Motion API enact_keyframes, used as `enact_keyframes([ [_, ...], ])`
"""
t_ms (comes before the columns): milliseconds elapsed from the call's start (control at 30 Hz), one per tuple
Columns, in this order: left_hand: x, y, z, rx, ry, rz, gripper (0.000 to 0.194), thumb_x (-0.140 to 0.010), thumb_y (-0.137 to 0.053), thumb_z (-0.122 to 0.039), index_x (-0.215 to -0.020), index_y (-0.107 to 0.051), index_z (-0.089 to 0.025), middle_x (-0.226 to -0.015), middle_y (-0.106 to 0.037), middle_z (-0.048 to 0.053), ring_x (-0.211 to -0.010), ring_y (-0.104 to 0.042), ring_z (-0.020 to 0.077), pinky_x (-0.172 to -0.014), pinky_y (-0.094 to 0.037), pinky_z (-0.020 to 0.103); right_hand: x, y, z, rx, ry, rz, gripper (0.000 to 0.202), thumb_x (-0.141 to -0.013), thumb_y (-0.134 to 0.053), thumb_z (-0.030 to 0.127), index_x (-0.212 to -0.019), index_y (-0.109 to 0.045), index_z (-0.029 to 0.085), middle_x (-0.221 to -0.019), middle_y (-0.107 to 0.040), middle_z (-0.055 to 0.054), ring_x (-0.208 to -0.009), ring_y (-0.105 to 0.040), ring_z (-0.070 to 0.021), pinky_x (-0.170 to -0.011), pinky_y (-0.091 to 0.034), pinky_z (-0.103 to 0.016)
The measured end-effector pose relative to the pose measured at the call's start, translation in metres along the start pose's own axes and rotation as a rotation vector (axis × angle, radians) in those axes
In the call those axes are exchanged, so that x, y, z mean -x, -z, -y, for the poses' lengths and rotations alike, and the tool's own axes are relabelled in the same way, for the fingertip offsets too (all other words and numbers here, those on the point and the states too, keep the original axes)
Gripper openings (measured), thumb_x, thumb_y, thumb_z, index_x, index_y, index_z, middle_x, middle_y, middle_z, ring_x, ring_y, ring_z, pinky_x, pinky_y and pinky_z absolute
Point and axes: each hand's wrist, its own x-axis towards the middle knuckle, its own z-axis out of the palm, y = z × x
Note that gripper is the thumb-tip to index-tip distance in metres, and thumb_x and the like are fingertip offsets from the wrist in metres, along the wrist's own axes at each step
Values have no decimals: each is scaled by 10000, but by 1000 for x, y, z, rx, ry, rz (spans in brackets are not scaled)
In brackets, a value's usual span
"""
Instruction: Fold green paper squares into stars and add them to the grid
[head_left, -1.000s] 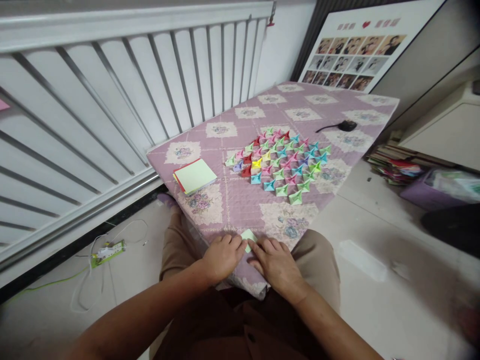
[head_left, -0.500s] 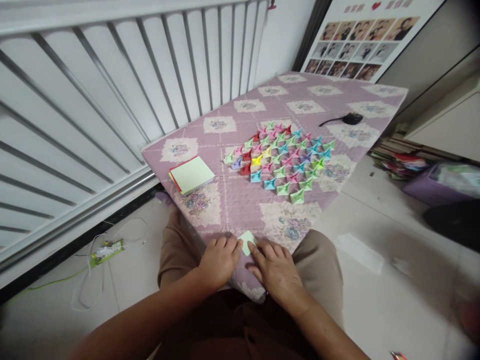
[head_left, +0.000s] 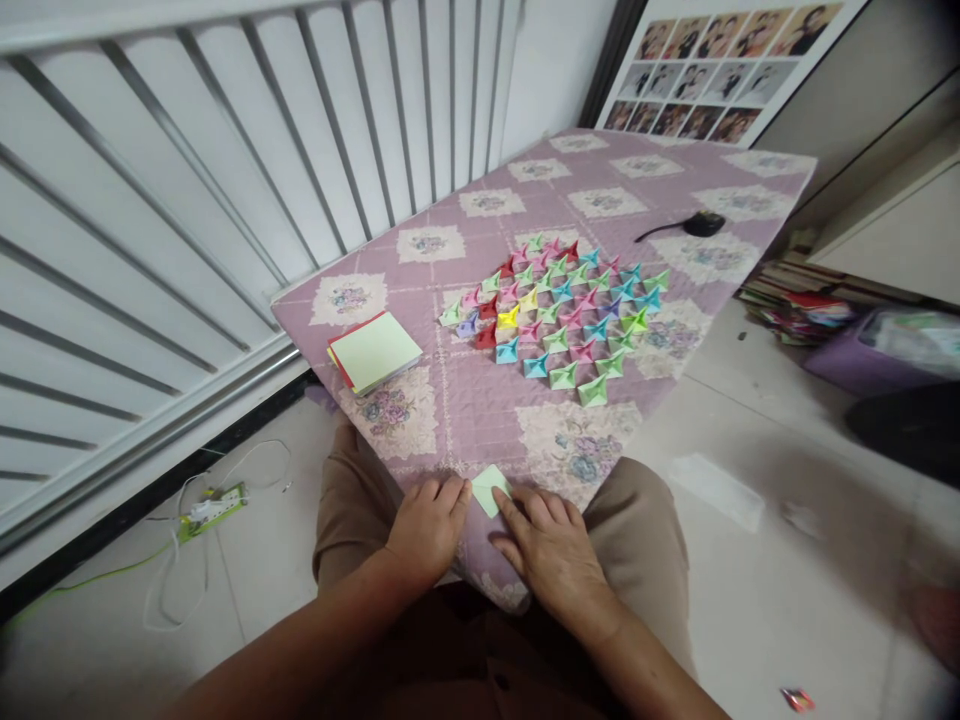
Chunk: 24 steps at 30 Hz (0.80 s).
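Note:
A small pale green folded paper square lies turned corner-on near the front corner of the table. My left hand is closed, its fingers curled together and pinching the square's left corner. Against the right part of the same paper, my right hand presses an outstretched index fingertip; its thumb is spread apart below. Beyond both hands stand rows of small folded paper pieces in green, pink, blue, red, yellow and purple. A stack of coloured paper sheets, pale green on top, rests to the left.
The table wears a purple floral cloth and narrows toward me. A black object with a cable lies at its far right. A white radiator runs along the left; a green power strip with cords is on the floor.
My left hand has shifted slightly left along the paper's corner. My right index finger now reaches farther onto the square. The whole view has tilted a little.

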Motion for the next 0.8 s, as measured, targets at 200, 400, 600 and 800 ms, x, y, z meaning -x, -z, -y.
enact_keyframes([
  [200,0,1,2,-10,-13,12,373,-938,-408,-248,-1303,-469,-200,-1219,-556,73,-862,-514,203,-684,-438,347,4,-1,2,-6,-5,5,518,-791,-608,539,-1270,-538,353,-1232,-584,-59,-1099,-471,-266,-918,-321,-416],
  [400,-3,3,3,32,2,16,354,-930,-420,-230,-1272,-509,-207,-1186,-582,74,-875,-530,203,-728,-450,339,2,2,7,-1,-30,37,488,-792,-621,512,-1247,-559,347,-1246,-579,-62,-1117,-476,-271,-934,-314,-438],
  [600,-1,-2,-9,164,-56,-136,355,-946,-396,-246,-1280,-505,-195,-1272,-553,86,-1147,-479,231,-959,-399,382,1,7,9,0,-33,65,457,-807,-621,466,-1241,-567,333,-1255,-574,-67,-1133,-473,-277,-952,-314,-449],
  [800,9,-17,-12,235,-140,-147,406,-937,-411,-293,-1328,-456,-193,-1338,-513,76,-1260,-416,214,-1074,-315,363,7,3,4,-29,-13,43,424,-837,-587,429,-1245,-565,314,-1272,-563,-68,-1152,-462,-265,-989,-295,-449],
])
